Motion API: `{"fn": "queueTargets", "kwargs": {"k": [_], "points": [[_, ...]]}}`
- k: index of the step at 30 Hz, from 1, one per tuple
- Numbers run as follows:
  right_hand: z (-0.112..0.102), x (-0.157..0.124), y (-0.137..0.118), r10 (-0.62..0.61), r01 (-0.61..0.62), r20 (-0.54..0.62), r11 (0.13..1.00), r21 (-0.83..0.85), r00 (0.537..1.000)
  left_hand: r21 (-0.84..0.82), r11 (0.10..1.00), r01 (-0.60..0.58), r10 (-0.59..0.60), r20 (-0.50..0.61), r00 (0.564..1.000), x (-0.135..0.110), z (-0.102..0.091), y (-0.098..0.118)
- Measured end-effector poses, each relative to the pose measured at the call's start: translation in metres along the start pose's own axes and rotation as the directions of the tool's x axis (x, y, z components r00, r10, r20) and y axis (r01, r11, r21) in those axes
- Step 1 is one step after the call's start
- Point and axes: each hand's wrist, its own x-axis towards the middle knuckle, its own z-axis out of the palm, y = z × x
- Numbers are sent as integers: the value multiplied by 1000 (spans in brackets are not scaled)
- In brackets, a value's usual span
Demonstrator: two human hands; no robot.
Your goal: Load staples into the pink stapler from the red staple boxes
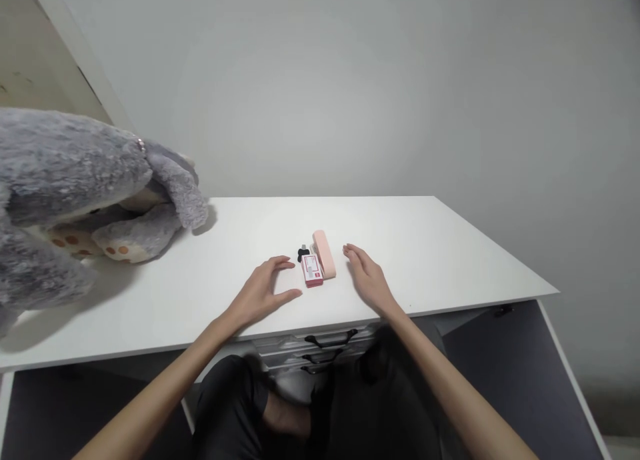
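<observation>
On the white table lies a small white and red box (313,271), its printed face up. Right against its far right side rests a long pink case (325,254). A small black item with a grey tip (303,252) sits just behind the box; its kind is too small to make out. To the left of the box is my left hand (263,290), thumb and fingers apart, holding nothing. My right hand (367,277) rests to the right of the pink case, fingers stretched out and touching none of the things.
A big grey plush toy (75,173) takes up the left end of the white table (240,227). A grey wall (320,100) stands behind the table. Below the front edge are drawers with black handles (330,340), close to my legs.
</observation>
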Motion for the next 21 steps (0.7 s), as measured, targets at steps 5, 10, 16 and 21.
{"fn": "queueTargets", "kwargs": {"k": [5,10,16,21], "points": [[-2,2,-5,15,-15,2,1000,14,1000,21,1000,5,-5,1,1000,16,14,3],[-3,3,-8,1,-1,-3,1000,4,1000,-25,1000,15,-15,-13,1000,28,23,14],[-5,3,-8,2,-2,-1,999,38,1000,-3,998,65,-65,-46,997,19,8,17],[-4,2,-6,7,-7,4,999,48,1000,86,984,158,-143,-153,978,-4,-29,-1]]}}
